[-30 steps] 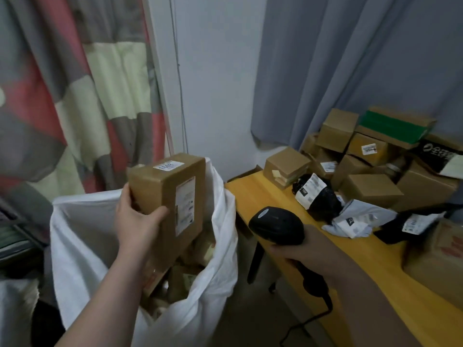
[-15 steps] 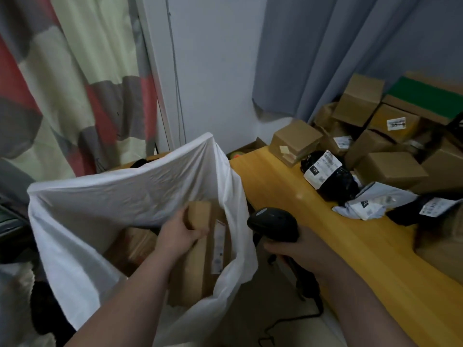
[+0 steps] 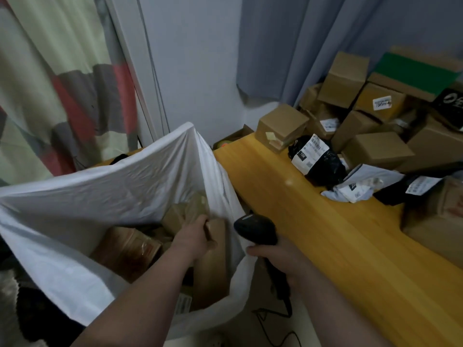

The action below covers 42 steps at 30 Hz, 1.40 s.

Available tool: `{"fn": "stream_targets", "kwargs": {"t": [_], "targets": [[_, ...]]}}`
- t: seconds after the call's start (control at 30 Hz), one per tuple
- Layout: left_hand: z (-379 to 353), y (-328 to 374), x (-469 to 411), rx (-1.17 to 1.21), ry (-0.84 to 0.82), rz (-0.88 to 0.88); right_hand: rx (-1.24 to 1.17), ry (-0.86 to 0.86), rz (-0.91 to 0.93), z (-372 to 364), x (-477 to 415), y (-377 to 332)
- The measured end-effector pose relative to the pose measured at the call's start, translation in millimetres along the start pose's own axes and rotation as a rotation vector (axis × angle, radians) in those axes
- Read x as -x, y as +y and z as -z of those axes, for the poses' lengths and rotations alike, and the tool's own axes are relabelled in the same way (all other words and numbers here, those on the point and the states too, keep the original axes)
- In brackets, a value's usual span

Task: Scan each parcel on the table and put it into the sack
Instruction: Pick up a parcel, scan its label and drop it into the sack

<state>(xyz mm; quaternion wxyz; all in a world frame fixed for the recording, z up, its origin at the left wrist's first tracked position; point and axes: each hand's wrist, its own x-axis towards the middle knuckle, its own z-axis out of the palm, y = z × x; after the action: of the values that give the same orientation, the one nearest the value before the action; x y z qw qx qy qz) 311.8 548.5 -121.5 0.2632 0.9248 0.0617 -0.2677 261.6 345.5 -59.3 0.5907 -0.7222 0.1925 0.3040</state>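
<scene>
**Head view.** A white sack [image 3: 75,204] stands open just off the left end of a yellow wooden table [image 3: 325,241].

- **Left hand:** The left hand [image 3: 195,237] reaches into the sack's mouth and grips the upper end of a cardboard box [image 3: 214,266], with the fingers curled over its top edge.
- **Held box:** It stands on end against the sack's right wall, below the rim. More brown boxes [image 3: 130,246] lie deeper in the sack, to its left.
- **Right hand:** The right hand [image 3: 280,256] is clamped round the handle of a black scanner [image 3: 255,229]. The scanner is held head uppermost between the sack and the table's near-left edge, and its cable [image 3: 275,329] trails to the floor.
- **Hands together:** The two hands are apart, with the sack's rim between them.
- **Front of the table:** A small box [image 3: 283,126] sits at the far-left corner. Just beside it lies a black bag parcel [image 3: 325,169] with a white label, then a white bag parcel [image 3: 363,184] and a second black parcel [image 3: 411,189].
- **Back of the table:** A pile of cardboard boxes [image 3: 375,149] is stacked against a grey curtain [image 3: 313,33], with a green-topped box [image 3: 416,71] at the top.
- **Right edge of the table:** A large box [image 3: 436,221] sits here.
- **Behind the sack:** A patterned curtain [image 3: 55,83] hangs here.
</scene>
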Motion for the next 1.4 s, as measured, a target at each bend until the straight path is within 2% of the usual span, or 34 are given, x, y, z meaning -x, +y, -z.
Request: {"fn": "stream_targets", "kwargs": {"t": [0.1, 0.23, 0.37, 0.43, 0.5, 0.57, 0.67, 0.73, 0.8, 0.9, 1.0, 1.13, 1.4], "targets": [[-5, 1, 1, -0.026, 0.023, 0.017, -0.017, -0.086, -0.090, -20, -11, 10], [-4, -4, 1, -0.028, 0.010, 0.042, -0.037, -0.055, -0.167, -27, -23, 18], [-3, -7, 3, 0.020, 0.071, 0.032, -0.292, 0.056, -0.110, -11, -21, 17], [-4, -2, 3, 0.043, 0.145, 0.003, -0.424, 0.024, -0.056, -3, -15, 15], [-4, 6, 4, 0.059, 0.197, -0.025, -0.454, -0.029, -0.018, 0, -5, 13], [-6, 12, 4, 0.005, 0.111, -0.070, -0.472, -0.074, 0.017, 0, 2, 11], [-7, 18, 4, -0.096, -0.194, -0.103, -0.496, -0.047, 0.033, 8, 3, 7], [-2, 24, 5, -0.104, -0.238, -0.106, -0.473, 0.024, 0.020, 17, -3, 5], [4, 32, 7, -0.113, -0.161, -0.120, -0.410, 0.078, -0.003, 26, -8, 4], [13, 48, 9, -0.035, 0.061, -0.097, -0.298, 0.071, -0.030, 33, -8, 6], [20, 72, 12, 0.050, 0.225, -0.089, -0.353, 0.098, -0.010, 45, -3, 11], [21, 124, 24, 0.075, 0.278, -0.243, -0.506, 0.148, 0.016, 78, 14, 11], [-26, 261, 55, 0.059, 0.104, -0.574, -0.706, 0.431, 0.120, 193, 81, 34]]}}
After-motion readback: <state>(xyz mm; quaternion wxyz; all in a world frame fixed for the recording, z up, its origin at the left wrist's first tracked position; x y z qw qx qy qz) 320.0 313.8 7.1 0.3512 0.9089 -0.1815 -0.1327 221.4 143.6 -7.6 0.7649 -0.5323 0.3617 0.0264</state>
